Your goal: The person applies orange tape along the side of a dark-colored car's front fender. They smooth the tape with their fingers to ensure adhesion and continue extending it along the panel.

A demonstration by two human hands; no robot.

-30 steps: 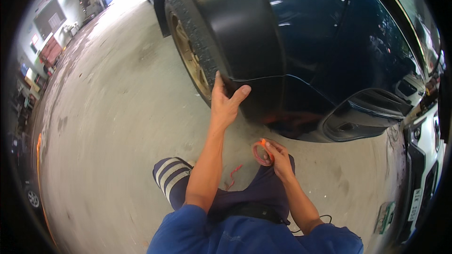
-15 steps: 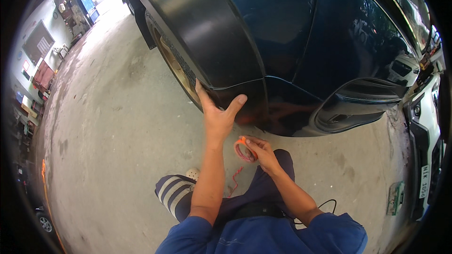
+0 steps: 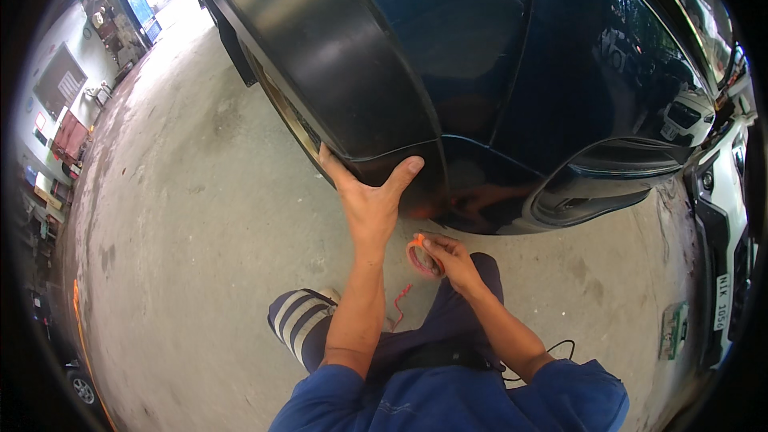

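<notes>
A dark blue car point(image 3: 472, 40) fills the upper part of the view, with a wide black fender flare point(image 3: 340, 64) round its wheel opening. My left hand point(image 3: 370, 204) grips the lower end of that flare. Its thumb lies spread on the outer face, while most of the fingers are hidden behind the edge, by the wheel. Lower and to the right, my right hand point(image 3: 456, 262) pinches a roll of orange tape point(image 3: 413, 257) by its rim, apart from the car. The bumper point(image 3: 496, 208) curves just above it.
A crumpled red strip point(image 3: 399, 302) lies on the concrete floor point(image 3: 200, 216) by my legs. A white vehicle point(image 3: 716, 216) stands at the far right, near a green and white object point(image 3: 673, 331). An orange line point(image 3: 78, 312) runs along the left side.
My view has shifted slightly, and my left hand sits a little further left along the flare's edge. The tape roll stays pinched in my right hand, turned a little.
</notes>
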